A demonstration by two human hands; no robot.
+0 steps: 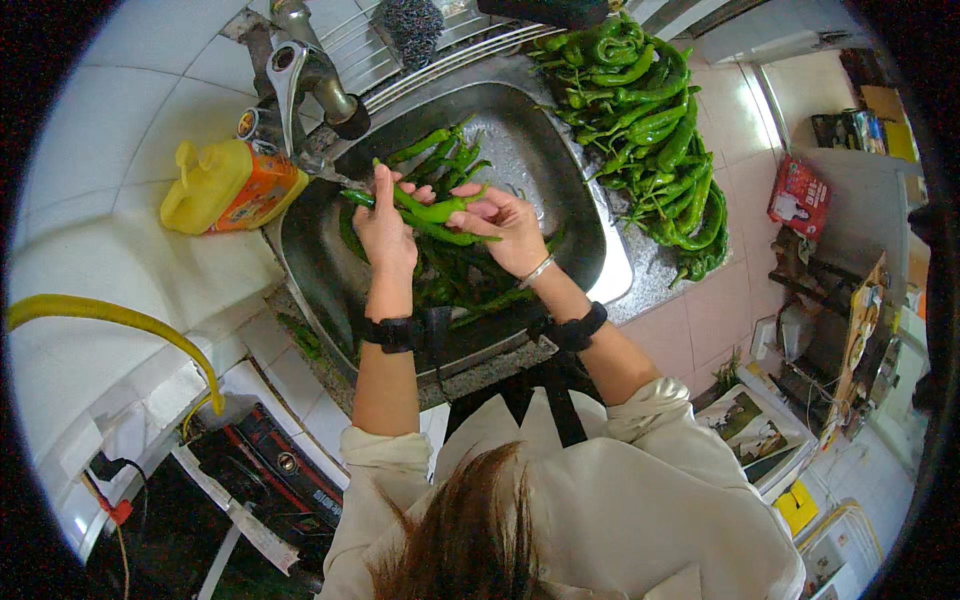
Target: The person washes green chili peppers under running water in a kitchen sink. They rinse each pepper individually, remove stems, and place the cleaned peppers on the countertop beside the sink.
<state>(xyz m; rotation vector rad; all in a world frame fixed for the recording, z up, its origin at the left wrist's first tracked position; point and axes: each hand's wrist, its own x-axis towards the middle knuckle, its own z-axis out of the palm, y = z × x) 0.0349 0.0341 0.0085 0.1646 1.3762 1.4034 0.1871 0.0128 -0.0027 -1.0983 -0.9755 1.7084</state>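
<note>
Over a metal sink basin, my left hand holds several long green peppers, with water from the faucet running close beside its fingers. My right hand pinches the other end of a light green pepper between thumb and fingers. Both hands meet on these peppers. More green peppers lie in the basin beneath and behind the hands. A large heap of green peppers rests on the speckled counter to the right of the basin.
At the left stands a yellow jug with an orange label, near the faucet. Behind the basin are a wire rack and a dark scouring pad. A yellow hose curves at the left.
</note>
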